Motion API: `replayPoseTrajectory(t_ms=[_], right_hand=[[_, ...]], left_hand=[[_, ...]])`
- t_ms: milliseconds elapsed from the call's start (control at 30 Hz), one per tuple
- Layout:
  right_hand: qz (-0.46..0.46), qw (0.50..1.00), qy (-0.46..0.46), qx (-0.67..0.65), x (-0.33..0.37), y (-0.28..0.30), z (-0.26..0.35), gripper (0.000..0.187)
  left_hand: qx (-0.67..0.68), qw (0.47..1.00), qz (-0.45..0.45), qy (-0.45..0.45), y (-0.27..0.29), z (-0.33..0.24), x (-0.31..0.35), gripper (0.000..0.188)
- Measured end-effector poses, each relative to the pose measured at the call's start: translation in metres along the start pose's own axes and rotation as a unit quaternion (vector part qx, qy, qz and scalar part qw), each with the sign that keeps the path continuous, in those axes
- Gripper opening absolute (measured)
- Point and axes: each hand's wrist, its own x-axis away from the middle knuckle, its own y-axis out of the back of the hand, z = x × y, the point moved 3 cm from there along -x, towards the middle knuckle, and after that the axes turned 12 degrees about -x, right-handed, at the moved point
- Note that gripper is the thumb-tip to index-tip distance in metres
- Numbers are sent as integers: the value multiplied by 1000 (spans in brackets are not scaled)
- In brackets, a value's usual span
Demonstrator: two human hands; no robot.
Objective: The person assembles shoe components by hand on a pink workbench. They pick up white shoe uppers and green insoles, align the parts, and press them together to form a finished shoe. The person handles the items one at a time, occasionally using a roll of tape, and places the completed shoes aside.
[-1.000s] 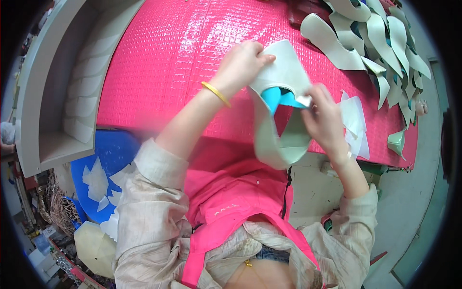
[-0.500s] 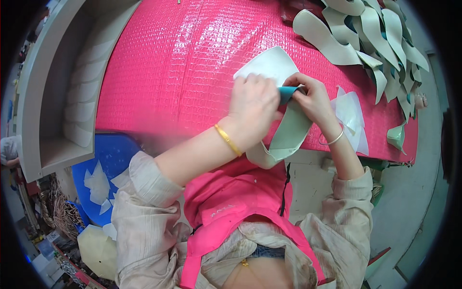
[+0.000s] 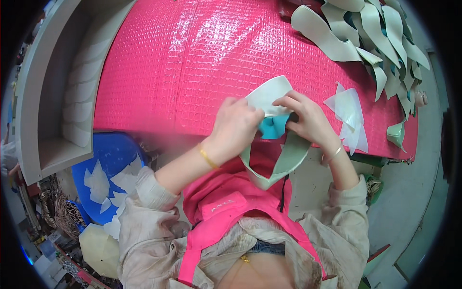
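Observation:
A white and pale green shoe upper (image 3: 292, 153), with a teal patch (image 3: 274, 127) of lining, is held between my hands over the table's near edge. Its white end (image 3: 270, 96) points away from me, and its green loop hangs toward my apron. My left hand (image 3: 236, 123) is closed on the piece at the left side of the teal part; its fingertips are partly hidden. From the right, my right hand (image 3: 310, 119) grips the same upper with bent fingers, the thumb side against the teal part and the other fingertips by the white end.
Several similar uppers (image 3: 332, 43) lie heaped at the far right. Translucent white sheets (image 3: 349, 111) rest right of my right hand, on the pink-covered table (image 3: 144, 86). A grey shelf box (image 3: 53, 96) stands at the left. Below it, a blue chair (image 3: 113, 144) holds white scraps.
Both hands have come nearer to me with the upper. Its white end has shifted down, the loop hangs lower, and more of the teal part shows.

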Motion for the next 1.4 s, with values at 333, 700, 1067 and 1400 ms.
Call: replayPoseTrajectory(t_ms=[333,700,1067,1400], right_hand=[[-81,978,-60,-184,-41,21,-3,23],[29,988,-81,-127,-96,14,-24,21],[303,938,31,166,-109,-44,47,30],[357,900,28,250,-136,-57,33,23]], left_hand=[[73,975,-202,-54,32,10,18,37],[398,909,-36,116,-19,6,71,12],[-36,984,-52,169,-22,-20,57,44],[-170,973,22,157,-26,-15,34,43]])
